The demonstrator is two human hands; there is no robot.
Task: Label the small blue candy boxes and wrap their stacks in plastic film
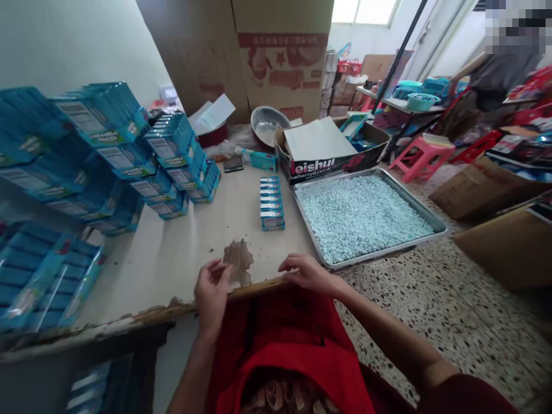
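My left hand (212,290) is at the front edge of the table (172,261), beside a worn brown patch (238,261). Its fingers are curled in toward the thumb, and anything between them is too small or hidden to make out. My right hand (307,272) is over the same edge, left of the tray, palm down with loosely bent fingers apart and nothing visible in them. Ahead of both hands, a row of small blue boxes (271,204) with white tops stands on the table. A metal tray (321,253) of pale blue pellets (362,215) lies to the right.
Stacked blue cartons (168,167) crowd the left, with wrapped packs (38,276) nearer. Behind are a metal bowl (269,123), a phone-like dark object (233,164) and a printed open box (332,164). A red apron (288,333) covers my lap. Another person (495,80) stands far right.
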